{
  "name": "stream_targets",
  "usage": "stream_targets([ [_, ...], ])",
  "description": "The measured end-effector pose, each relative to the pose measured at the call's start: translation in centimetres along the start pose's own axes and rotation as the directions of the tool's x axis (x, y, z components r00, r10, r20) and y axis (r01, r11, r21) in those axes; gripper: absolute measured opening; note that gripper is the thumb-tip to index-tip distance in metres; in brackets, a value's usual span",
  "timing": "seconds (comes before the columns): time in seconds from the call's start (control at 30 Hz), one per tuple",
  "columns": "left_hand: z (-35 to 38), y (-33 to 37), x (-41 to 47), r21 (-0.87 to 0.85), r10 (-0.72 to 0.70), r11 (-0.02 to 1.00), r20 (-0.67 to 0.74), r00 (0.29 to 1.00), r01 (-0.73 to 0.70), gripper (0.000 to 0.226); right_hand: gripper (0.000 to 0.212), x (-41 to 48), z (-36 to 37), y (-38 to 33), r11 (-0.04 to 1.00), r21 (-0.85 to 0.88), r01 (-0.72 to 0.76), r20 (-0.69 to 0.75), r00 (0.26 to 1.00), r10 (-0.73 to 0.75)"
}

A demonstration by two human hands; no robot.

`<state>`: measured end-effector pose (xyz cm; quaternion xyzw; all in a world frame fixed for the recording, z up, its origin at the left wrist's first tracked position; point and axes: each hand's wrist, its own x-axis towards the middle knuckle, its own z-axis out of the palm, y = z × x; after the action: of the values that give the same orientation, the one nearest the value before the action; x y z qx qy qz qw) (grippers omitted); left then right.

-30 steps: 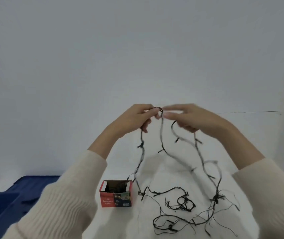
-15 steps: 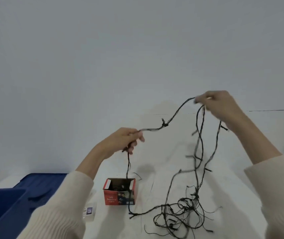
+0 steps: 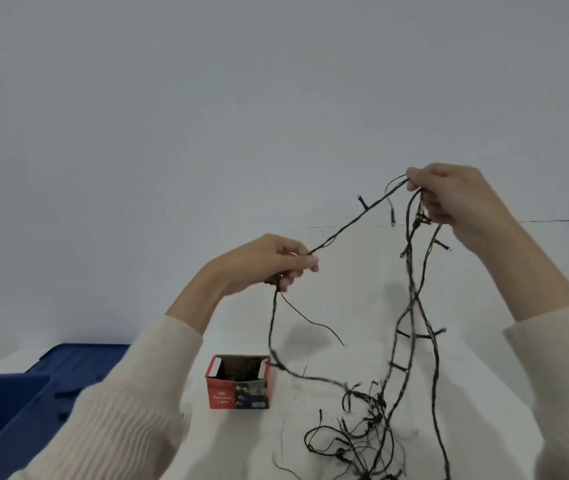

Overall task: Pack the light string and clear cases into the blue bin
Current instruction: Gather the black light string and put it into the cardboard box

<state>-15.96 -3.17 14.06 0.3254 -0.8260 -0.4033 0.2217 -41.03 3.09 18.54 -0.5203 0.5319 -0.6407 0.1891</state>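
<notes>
A black light string (image 3: 411,289) runs between both hands above a white table (image 3: 328,323). My left hand (image 3: 269,261) pinches it at mid height, and one strand drops from there toward the table. Higher up on the right, my right hand (image 3: 456,199) grips several loops that hang down into a tangled heap (image 3: 362,434) on the table. The blue bin (image 3: 16,403) sits at the lower left, partly behind my left sleeve. No clear cases show in this view.
A small red cardboard box (image 3: 238,382) with open flaps stands on the table between my arms, with dark wire inside. A plain grey wall fills the background. The table's far edge lies behind my right hand.
My hands, together a second ago, have drawn apart; the right rose to the upper right and the left dropped, stretching a length of string between them. Since half a second ago little moved.
</notes>
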Motion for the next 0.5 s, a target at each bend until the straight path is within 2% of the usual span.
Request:
stream_targets([
  [0.07,0.1,-0.2,0.5,0.055,-0.010,0.998,-0.108,0.994,0.016,0.021,0.023,-0.4,1.1,0.4,0.966,-0.246,0.080,-0.031,0.995,-0.090],
  [0.13,0.0,0.7,1.0,0.084,0.031,0.996,-0.227,0.973,-0.012,0.023,0.015,-1.3,2.2,0.1,0.892,-0.421,0.163,0.111,0.986,-0.127],
  [0.2,-0.1,2.5,1.5,0.254,0.138,0.965,-0.275,0.951,-0.066,0.023,0.039,-2.3,2.9,-0.8,0.899,-0.404,0.167,0.336,0.941,-0.024],
  [0.27,0.0,4.3,1.7,0.439,0.272,0.888,-0.264,0.925,-0.135,0.020,0.036,-2.7,3.6,-1.5,0.916,-0.365,0.168,0.491,0.870,0.036],
  [0.33,0.0,5.3,1.9,0.556,0.384,0.815,-0.303,0.872,-0.165,0.014,0.027,-2.4,3.8,-2.0,0.929,-0.330,0.167,0.528,0.849,0.035],
  [0.4,0.0,5.1,1.8,0.556,0.462,0.808,-0.397,0.793,-0.192,0.007,0.025,-1.9,3.4,-2.5,0.952,-0.273,0.138,0.516,0.857,0.023],
  [0.5,0.2,3.7,1.7,0.450,0.504,0.847,-0.514,0.694,-0.282,0.007,0.025,-1.5,2.9,-3.1,0.974,-0.213,0.082,0.551,0.833,0.051],
])
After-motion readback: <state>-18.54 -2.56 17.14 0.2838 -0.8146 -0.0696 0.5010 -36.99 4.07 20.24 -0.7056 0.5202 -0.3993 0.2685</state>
